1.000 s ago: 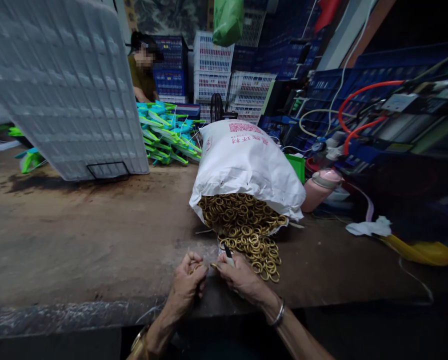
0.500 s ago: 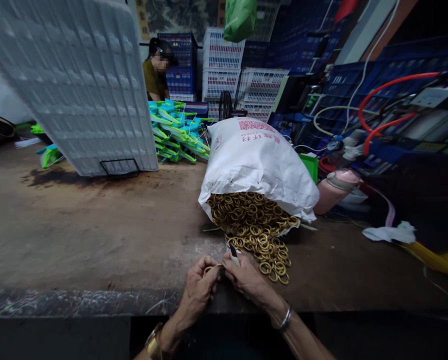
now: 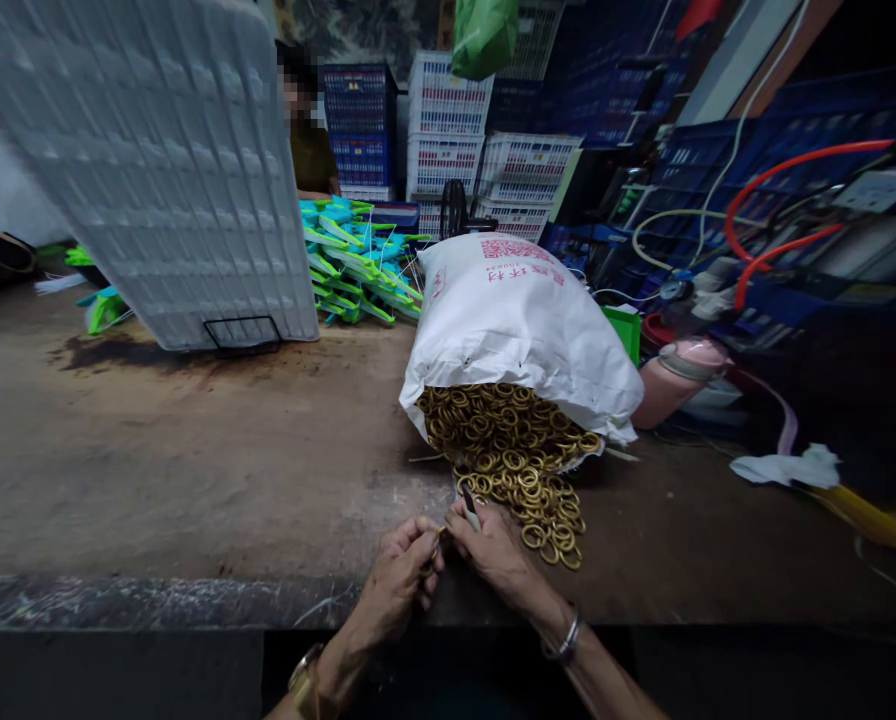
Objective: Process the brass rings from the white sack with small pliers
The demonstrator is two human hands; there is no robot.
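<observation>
Hands, left and right, pinch one small brass-coloured ring between them.

Landmark: white sack lying on its side on the worktop, mouth toward the person.
Sack mouth: brass rings spill out in a heap onto the worktop.
Left hand: just in front of the ring heap, fingers pinched on one brass ring.
Right hand: touching the left hand, at the near edge of the heap, closed around a small dark-tipped tool.
Left of sack: a ribbed white panel leaning upright.
Behind sack, to the left: stack of green and blue plastic pieces; a person beyond them.
Right of sack: pink bottle on its side, close by.
Far behind sack: stacked crates.
</observation>
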